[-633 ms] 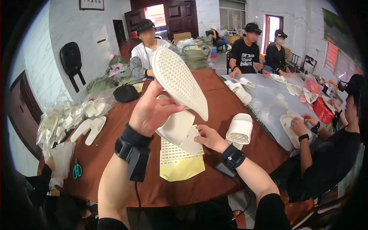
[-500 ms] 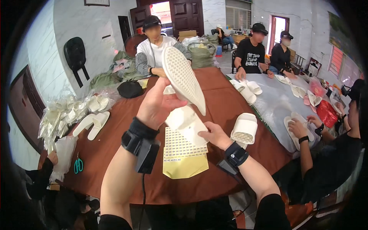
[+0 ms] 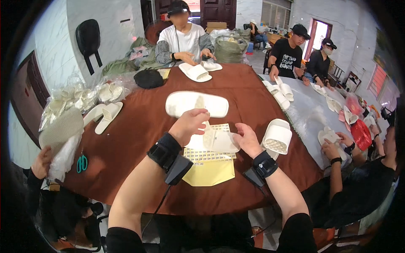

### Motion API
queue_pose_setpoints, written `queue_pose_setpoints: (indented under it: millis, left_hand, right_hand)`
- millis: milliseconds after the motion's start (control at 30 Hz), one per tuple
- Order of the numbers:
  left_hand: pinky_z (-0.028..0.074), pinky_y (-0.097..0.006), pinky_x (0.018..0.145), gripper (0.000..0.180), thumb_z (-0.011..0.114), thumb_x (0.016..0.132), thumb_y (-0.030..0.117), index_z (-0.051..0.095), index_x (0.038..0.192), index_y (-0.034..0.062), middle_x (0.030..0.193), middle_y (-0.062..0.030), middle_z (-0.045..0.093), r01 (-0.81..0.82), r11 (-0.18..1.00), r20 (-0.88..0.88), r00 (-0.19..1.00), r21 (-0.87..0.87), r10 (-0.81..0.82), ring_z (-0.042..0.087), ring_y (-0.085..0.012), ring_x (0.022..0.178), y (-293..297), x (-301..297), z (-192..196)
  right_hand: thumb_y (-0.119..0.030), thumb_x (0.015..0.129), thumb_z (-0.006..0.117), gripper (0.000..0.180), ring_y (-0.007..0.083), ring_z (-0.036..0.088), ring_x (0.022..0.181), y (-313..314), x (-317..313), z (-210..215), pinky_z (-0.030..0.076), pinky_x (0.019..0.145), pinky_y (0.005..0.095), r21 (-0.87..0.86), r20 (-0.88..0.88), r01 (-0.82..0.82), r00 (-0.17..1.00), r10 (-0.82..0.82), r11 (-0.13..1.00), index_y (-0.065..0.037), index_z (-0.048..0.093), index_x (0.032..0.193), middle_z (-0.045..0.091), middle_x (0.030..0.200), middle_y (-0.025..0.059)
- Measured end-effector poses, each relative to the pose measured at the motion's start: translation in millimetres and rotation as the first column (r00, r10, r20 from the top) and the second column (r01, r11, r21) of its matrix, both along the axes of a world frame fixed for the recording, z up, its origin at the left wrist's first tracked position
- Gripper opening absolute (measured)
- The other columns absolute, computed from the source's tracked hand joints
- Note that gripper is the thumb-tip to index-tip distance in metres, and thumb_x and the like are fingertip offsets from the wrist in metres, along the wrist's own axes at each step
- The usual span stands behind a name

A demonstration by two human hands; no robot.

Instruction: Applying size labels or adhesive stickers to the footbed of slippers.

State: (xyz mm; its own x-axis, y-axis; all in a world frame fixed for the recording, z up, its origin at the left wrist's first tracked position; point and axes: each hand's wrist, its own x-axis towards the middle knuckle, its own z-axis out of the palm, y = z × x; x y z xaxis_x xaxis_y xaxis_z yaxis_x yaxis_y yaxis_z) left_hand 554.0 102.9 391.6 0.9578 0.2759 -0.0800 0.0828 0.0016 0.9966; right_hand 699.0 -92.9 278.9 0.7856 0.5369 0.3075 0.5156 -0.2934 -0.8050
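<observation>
A white slipper [image 3: 175, 103] lies lengthwise across the brown tablecloth, just beyond my left hand [image 3: 190, 126]. That hand is over the table with its fingers apart and nothing in them. Between my hands a second white slipper [image 3: 225, 142] rests on a sheet of small printed stickers [image 3: 196, 157] with yellow backing paper [image 3: 209, 173]. My right hand [image 3: 249, 141] is at this slipper's right end, thumb and fingers apart; whether it touches the slipper is hard to tell. My left hand partly covers the second slipper's strap.
To the right stands a white slipper pair [image 3: 277, 137]. Teal scissors [image 3: 82, 163], bagged slippers [image 3: 69, 101] and a loose pair [image 3: 109, 118] lie left. Opposite, a person handles slippers [image 3: 196, 72]. A hand at the left edge holds a sole [image 3: 63, 128]. Others work along the grey table [image 3: 308, 111].
The slipper that my left hand held raised now lies on the table, let go. My right hand has loosened from the other slipper. Across the table, a pair of slippers has come into sight.
</observation>
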Motion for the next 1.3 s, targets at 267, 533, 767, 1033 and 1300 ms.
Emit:
queue_pose_setpoints:
  millis: [267, 533, 767, 1033, 1300]
  left_hand:
    - [0.052, -0.031, 0.082, 0.03, 0.064, 0.094, 0.021, 0.063, 0.115, -0.0008, 0.099, -0.0073, 0.068, 0.216, 0.881, 0.043, 0.966, 0.42, -0.257, 0.064, -0.0162, 0.093, -33, -114, -9]
    - [0.052, -0.041, 0.083, 0.033, 0.056, 0.098, 0.029, 0.06, 0.118, 0.0025, 0.107, -0.0181, 0.064, 0.698, 0.582, -0.351, 0.714, 0.416, -0.605, 0.064, -0.033, 0.099, -69, -251, -109]
    - [0.047, -0.045, 0.094, 0.039, 0.056, 0.097, 0.032, 0.06, 0.126, 0.0072, 0.12, -0.0186, 0.063, 0.562, 0.782, -0.673, 0.69, 0.268, -0.266, 0.062, -0.0342, 0.107, -68, -306, -266]
    - [0.039, -0.047, 0.095, 0.03, 0.053, 0.091, 0.029, 0.069, 0.109, 0.0112, 0.117, -0.017, 0.066, 0.795, 0.294, -0.821, 0.569, 0.531, -0.055, 0.059, -0.0314, 0.113, -91, -304, -374]
    - [0.044, -0.044, 0.092, 0.023, 0.054, 0.089, 0.023, 0.07, 0.102, 0.0115, 0.101, -0.012, 0.072, 0.638, 0.413, -0.712, 0.702, 0.65, 0.036, 0.067, -0.0271, 0.1, -108, -304, -384]
  right_hand:
    - [-0.003, 0.085, 0.063, 0.035, 0.0289, 0.061, 0.108, -26, -68, 47, 0.05, 0.088, 0.0339, 0.077, 0.188, -0.258, 0.952, 0.24, 0.963, 0.002, 0.057, 0.119, 0.06, 0.119, 0.0176]
    - [-0.015, 0.089, 0.068, 0.035, 0.0281, 0.063, 0.107, -95, -172, 37, 0.05, 0.092, 0.0385, -0.122, -0.273, -0.954, 0.297, 0.915, 0.274, -0.004, 0.061, 0.121, 0.065, 0.115, 0.0121]
    - [-0.02, 0.088, 0.064, 0.035, 0.0334, 0.049, 0.124, -110, -220, -137, 0.037, 0.104, 0.0467, -0.678, -0.239, -0.635, 0.667, 0.706, 0.37, -0.002, 0.06, 0.118, 0.058, 0.122, 0.0149]
    - [-0.014, 0.086, 0.062, 0.011, 0.0319, 0.049, 0.115, -124, -209, -185, 0.037, 0.095, 0.0485, -0.86, -0.187, -0.464, 0.675, 0.714, 0.213, -0.006, 0.063, 0.093, 0.059, 0.116, 0.0128]
    - [-0.013, 0.087, 0.062, 0.011, 0.0301, 0.065, 0.082, -136, -214, -163, 0.051, 0.076, 0.0401, -0.592, -0.458, -0.722, 0.668, 0.587, 0.359, -0.003, 0.063, 0.092, 0.067, 0.085, 0.0124]
